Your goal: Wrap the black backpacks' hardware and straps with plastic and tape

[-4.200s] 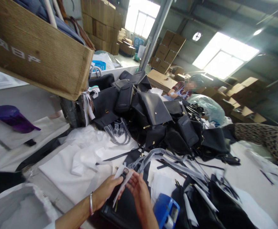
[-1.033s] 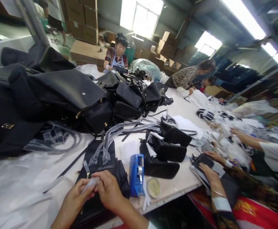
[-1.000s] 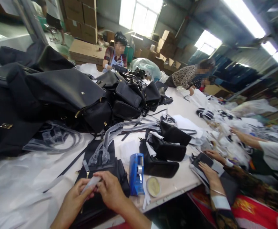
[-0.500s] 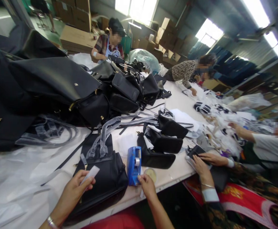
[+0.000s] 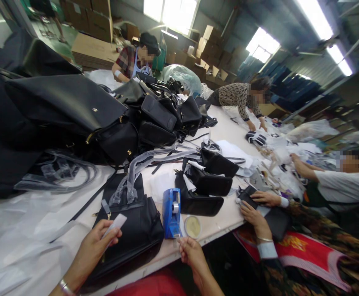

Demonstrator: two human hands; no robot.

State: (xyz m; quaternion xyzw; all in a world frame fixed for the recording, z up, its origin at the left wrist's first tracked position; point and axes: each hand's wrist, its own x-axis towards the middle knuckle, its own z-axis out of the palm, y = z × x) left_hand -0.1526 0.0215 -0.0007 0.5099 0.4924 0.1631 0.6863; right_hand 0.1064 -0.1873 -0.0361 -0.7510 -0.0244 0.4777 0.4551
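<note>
My left hand (image 5: 95, 246) is closed on a folded white paper wrap (image 5: 114, 224), held over a black bag (image 5: 130, 230) lying at the table's near edge. My right hand (image 5: 191, 254) pinches a strip of clear tape pulled from the blue tape dispenser (image 5: 171, 213), which stands just right of the bag. A small round tin (image 5: 193, 226) lies beside the dispenser.
A big heap of black bags (image 5: 83, 119) fills the left and back of the white table (image 5: 225, 218). Three small black pouches (image 5: 208, 185) sit mid-table. Another person's hands (image 5: 255, 209) work on a black piece at right. Other people stand at the far side.
My right hand left the paper wrap, went to the tape dispenser and has drawn back toward me with tape. My left hand keeps the wrap. The view has turned right.
</note>
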